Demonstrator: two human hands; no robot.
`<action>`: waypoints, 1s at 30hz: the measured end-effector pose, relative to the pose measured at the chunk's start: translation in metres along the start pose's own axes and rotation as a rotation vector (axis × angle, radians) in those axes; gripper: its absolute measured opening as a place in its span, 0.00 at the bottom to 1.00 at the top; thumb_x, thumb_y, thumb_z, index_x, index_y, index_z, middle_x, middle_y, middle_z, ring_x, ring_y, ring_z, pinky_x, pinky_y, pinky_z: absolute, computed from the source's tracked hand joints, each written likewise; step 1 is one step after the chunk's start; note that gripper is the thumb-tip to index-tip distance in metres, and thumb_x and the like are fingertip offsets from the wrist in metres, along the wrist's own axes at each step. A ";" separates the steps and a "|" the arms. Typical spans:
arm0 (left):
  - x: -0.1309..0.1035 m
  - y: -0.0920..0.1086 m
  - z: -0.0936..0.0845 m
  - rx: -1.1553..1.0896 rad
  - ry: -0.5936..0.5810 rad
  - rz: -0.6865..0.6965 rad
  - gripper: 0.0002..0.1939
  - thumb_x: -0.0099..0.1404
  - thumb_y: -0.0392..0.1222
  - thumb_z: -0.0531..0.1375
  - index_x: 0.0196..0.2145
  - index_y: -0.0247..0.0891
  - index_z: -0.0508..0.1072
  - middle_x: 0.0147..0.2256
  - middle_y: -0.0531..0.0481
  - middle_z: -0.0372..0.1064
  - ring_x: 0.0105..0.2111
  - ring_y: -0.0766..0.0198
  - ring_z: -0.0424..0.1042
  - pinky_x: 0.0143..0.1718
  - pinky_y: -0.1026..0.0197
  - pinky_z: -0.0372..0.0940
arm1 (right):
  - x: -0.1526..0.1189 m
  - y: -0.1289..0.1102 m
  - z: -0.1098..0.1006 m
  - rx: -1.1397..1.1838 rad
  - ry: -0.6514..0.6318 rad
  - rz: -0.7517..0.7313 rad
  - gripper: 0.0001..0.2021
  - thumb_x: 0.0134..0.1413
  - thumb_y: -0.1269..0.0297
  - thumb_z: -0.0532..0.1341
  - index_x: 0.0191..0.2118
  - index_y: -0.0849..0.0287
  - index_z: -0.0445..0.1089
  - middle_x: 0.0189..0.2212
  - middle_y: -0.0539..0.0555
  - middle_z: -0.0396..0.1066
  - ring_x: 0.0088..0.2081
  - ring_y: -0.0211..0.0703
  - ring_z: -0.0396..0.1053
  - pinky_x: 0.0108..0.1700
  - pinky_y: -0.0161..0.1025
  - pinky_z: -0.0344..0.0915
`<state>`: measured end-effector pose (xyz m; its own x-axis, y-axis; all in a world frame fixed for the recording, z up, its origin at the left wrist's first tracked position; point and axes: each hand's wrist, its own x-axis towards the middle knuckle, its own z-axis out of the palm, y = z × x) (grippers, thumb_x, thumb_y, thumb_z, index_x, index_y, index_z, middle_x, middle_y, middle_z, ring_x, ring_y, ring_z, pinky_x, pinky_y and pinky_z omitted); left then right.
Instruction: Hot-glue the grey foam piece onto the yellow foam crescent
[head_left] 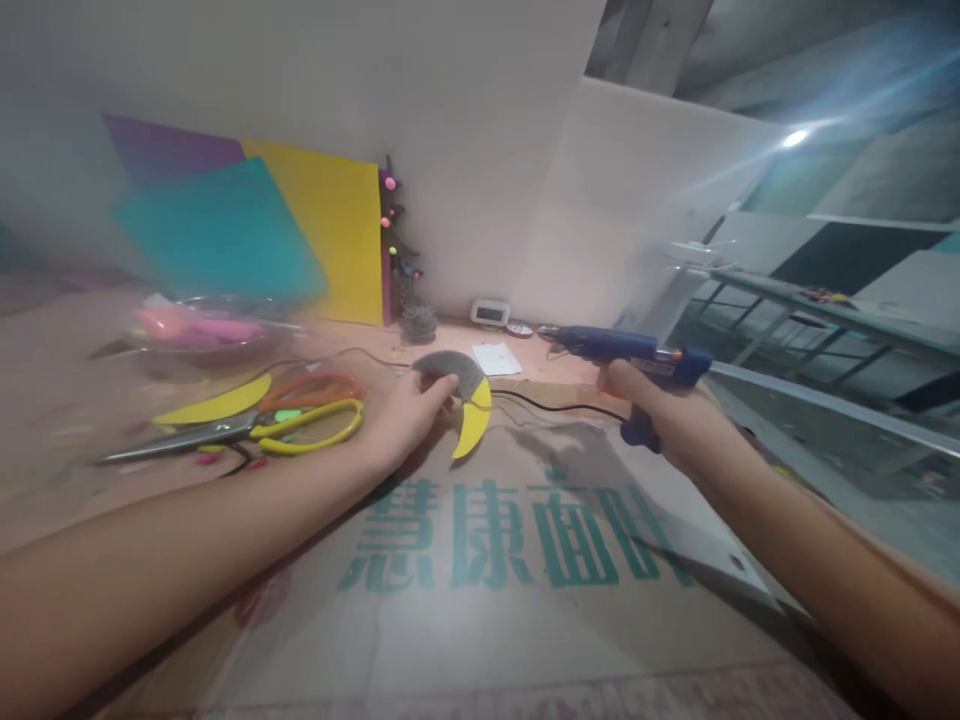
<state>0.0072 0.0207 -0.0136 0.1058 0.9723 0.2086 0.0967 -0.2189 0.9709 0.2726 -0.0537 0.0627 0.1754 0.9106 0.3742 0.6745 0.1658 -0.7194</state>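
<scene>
Seemingly two crescent cutouts (466, 395) in left hand (409, 415), one glue gun (626, 350) in right hand (664, 415).

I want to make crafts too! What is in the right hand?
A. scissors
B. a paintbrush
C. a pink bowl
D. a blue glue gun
D: the right hand grips a blue glue gun, while the scissors lie on the table.

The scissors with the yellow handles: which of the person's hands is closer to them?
Left. The left hand, holding a grey and yellow crescent piece, sits just right of the scissors. The right hand grips a blue glue gun much farther right.
</scene>
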 end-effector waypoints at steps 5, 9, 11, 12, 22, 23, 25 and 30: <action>-0.003 0.001 0.004 -0.034 -0.046 0.045 0.13 0.60 0.49 0.59 0.34 0.35 0.73 0.28 0.50 0.73 0.28 0.63 0.70 0.31 0.63 0.62 | 0.030 0.001 0.007 -0.083 -0.024 0.028 0.24 0.50 0.40 0.61 0.36 0.58 0.76 0.29 0.56 0.75 0.27 0.43 0.71 0.22 0.35 0.63; -0.002 -0.002 0.005 -0.069 -0.050 0.035 0.14 0.61 0.49 0.60 0.36 0.35 0.73 0.31 0.49 0.75 0.30 0.62 0.71 0.31 0.63 0.62 | 0.084 0.017 0.034 -0.220 -0.126 0.019 0.23 0.52 0.42 0.60 0.37 0.58 0.76 0.37 0.57 0.77 0.36 0.46 0.73 0.27 0.33 0.64; -0.001 -0.002 0.005 -0.037 -0.059 0.034 0.14 0.60 0.49 0.60 0.36 0.35 0.73 0.31 0.48 0.75 0.30 0.61 0.72 0.31 0.63 0.63 | 0.109 0.027 0.050 -0.266 -0.181 0.033 0.24 0.51 0.42 0.61 0.40 0.60 0.76 0.38 0.58 0.78 0.36 0.46 0.73 0.27 0.33 0.64; -0.001 -0.002 0.005 -0.021 -0.059 0.036 0.14 0.60 0.49 0.60 0.36 0.35 0.73 0.31 0.48 0.75 0.30 0.61 0.72 0.32 0.62 0.63 | 0.119 0.031 0.057 -0.273 -0.190 0.034 0.24 0.52 0.42 0.61 0.41 0.60 0.76 0.37 0.59 0.78 0.36 0.46 0.73 0.27 0.32 0.63; -0.003 -0.002 0.005 -0.061 -0.076 0.043 0.14 0.61 0.49 0.59 0.38 0.37 0.75 0.33 0.48 0.76 0.33 0.60 0.74 0.31 0.63 0.65 | 0.129 0.061 0.088 -0.387 -0.285 0.083 0.24 0.55 0.44 0.59 0.36 0.64 0.76 0.29 0.59 0.77 0.29 0.44 0.72 0.29 0.35 0.63; -0.003 -0.002 0.005 -0.066 -0.080 0.045 0.14 0.61 0.49 0.59 0.38 0.37 0.75 0.33 0.48 0.76 0.33 0.60 0.74 0.31 0.63 0.65 | 0.127 0.062 0.085 -0.406 -0.273 0.075 0.24 0.56 0.44 0.59 0.38 0.64 0.76 0.31 0.60 0.78 0.30 0.45 0.73 0.31 0.36 0.64; -0.003 -0.002 0.005 -0.076 -0.089 0.050 0.13 0.61 0.49 0.60 0.38 0.37 0.75 0.33 0.48 0.76 0.34 0.60 0.74 0.31 0.63 0.65 | 0.122 0.063 0.076 -0.442 -0.252 0.043 0.25 0.56 0.44 0.59 0.41 0.64 0.76 0.35 0.61 0.78 0.35 0.48 0.74 0.36 0.37 0.65; -0.004 0.000 0.005 -0.092 -0.085 0.061 0.12 0.62 0.47 0.59 0.39 0.37 0.75 0.33 0.49 0.75 0.32 0.62 0.73 0.33 0.63 0.65 | 0.093 0.064 0.050 -0.526 -0.184 -0.074 0.25 0.59 0.48 0.57 0.52 0.63 0.72 0.50 0.66 0.73 0.51 0.57 0.70 0.53 0.47 0.61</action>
<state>0.0116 0.0164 -0.0149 0.1928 0.9458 0.2612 -0.0033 -0.2655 0.9641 0.2963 0.0608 0.0219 0.0177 0.9625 0.2708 0.9552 0.0638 -0.2890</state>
